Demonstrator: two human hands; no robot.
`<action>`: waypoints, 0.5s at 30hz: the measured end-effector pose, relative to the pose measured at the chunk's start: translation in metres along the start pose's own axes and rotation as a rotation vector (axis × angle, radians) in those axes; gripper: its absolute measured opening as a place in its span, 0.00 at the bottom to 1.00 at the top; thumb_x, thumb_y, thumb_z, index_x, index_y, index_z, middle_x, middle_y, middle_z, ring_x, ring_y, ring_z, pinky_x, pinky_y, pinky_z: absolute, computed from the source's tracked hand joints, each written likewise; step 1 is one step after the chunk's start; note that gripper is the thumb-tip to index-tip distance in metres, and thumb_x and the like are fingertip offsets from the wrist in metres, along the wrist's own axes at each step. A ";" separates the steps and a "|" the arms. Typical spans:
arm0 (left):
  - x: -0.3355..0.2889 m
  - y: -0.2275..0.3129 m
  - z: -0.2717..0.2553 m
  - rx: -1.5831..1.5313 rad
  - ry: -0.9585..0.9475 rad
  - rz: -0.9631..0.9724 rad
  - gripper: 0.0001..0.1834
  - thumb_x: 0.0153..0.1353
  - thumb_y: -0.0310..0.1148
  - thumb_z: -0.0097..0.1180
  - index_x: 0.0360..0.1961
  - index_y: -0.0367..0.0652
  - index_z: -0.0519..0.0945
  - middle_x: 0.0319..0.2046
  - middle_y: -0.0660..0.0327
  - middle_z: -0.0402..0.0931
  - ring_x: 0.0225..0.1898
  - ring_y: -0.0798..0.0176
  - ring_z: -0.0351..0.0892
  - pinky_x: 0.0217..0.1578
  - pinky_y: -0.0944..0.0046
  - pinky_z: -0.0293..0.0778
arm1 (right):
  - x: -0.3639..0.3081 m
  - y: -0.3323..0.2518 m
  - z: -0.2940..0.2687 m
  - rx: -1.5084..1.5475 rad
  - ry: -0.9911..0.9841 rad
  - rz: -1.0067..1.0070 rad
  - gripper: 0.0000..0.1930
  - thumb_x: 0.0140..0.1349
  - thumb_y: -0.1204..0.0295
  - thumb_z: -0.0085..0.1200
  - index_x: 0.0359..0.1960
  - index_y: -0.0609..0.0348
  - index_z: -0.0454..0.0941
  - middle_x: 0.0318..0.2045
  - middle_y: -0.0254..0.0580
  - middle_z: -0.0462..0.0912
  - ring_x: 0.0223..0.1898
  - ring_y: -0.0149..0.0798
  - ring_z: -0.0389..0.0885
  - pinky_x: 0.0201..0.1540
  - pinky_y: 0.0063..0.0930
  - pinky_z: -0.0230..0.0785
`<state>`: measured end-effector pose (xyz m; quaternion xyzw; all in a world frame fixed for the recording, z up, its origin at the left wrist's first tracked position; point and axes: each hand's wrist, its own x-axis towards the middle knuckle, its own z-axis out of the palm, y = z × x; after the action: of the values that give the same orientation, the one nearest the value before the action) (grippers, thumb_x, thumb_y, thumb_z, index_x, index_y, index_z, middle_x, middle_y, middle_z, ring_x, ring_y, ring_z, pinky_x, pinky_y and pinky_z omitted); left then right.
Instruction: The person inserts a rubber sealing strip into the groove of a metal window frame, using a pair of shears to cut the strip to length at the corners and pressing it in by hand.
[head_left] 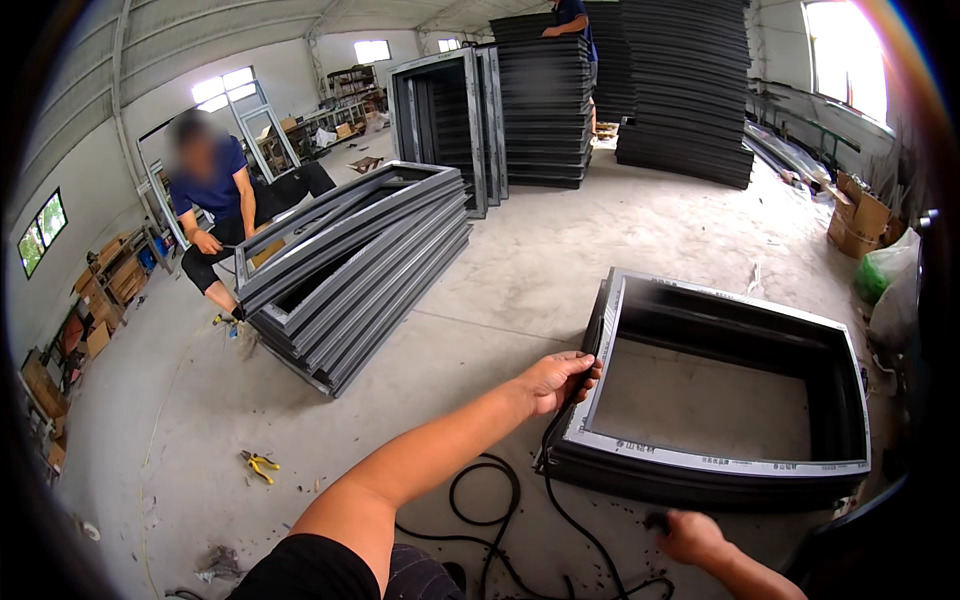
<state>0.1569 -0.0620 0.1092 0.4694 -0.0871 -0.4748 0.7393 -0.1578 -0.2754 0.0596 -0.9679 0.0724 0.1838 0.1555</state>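
My left hand (562,383) is closed on a black rubber strip (553,490), held against the left edge of the near window frame (735,463). This frame is grey with a whitish face and lies flat on top of a low stack of dark frames. From the hand the strip drops past the frame's corner and loops over the floor in loose coils. My right hand (692,538) is closed in front of the stack's near side, apart from it. A small black object (657,521) pokes out of its fingers, too dark to name.
Yellow-handled pliers (260,466) lie on the floor to the left. Beyond them a person (212,190) sits by a slanted stack of grey frames (370,300). Tall frame stacks (685,90) stand at the back, another person (572,22) among them. Cardboard boxes (858,215) sit at right.
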 end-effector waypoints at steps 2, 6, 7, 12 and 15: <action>0.004 -0.004 -0.001 0.006 0.006 0.011 0.07 0.67 0.36 0.54 0.40 0.46 0.78 0.32 0.69 0.77 0.30 0.74 0.75 0.31 0.70 0.74 | 0.005 -0.006 -0.029 0.068 0.432 -0.068 0.15 0.51 0.62 0.60 0.29 0.61 0.73 0.24 0.53 0.78 0.31 0.57 0.79 0.33 0.47 0.72; 0.008 -0.010 -0.009 0.016 0.019 0.010 0.05 0.66 0.34 0.55 0.40 0.48 0.78 0.33 0.68 0.78 0.31 0.73 0.75 0.31 0.69 0.74 | 0.041 -0.017 -0.079 0.003 0.760 -0.069 0.13 0.55 0.68 0.58 0.33 0.65 0.72 0.32 0.54 0.77 0.39 0.56 0.75 0.42 0.44 0.69; 0.012 -0.012 -0.005 0.022 0.014 0.007 0.05 0.65 0.34 0.55 0.39 0.48 0.78 0.33 0.67 0.79 0.31 0.73 0.75 0.31 0.68 0.74 | 0.051 -0.010 -0.083 -0.035 0.795 -0.043 0.13 0.56 0.67 0.58 0.34 0.65 0.72 0.34 0.55 0.77 0.41 0.56 0.75 0.44 0.44 0.68; 0.017 -0.020 0.008 0.042 -0.005 -0.042 0.05 0.65 0.32 0.54 0.38 0.44 0.76 0.33 0.65 0.78 0.30 0.71 0.75 0.30 0.69 0.72 | 0.089 0.022 -0.062 0.044 0.549 0.149 0.16 0.58 0.63 0.57 0.34 0.66 0.73 0.34 0.57 0.80 0.40 0.58 0.78 0.44 0.45 0.71; 0.015 -0.019 0.004 0.091 0.007 -0.069 0.05 0.65 0.33 0.52 0.39 0.45 0.76 0.33 0.65 0.78 0.30 0.71 0.74 0.29 0.69 0.71 | 0.099 0.031 -0.046 -0.022 0.444 0.121 0.18 0.57 0.61 0.58 0.35 0.66 0.72 0.33 0.57 0.81 0.38 0.58 0.81 0.42 0.47 0.73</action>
<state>0.1511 -0.0781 0.0917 0.5070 -0.0899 -0.4942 0.7005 -0.0569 -0.3278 0.0540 -0.9801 0.1606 -0.0241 0.1139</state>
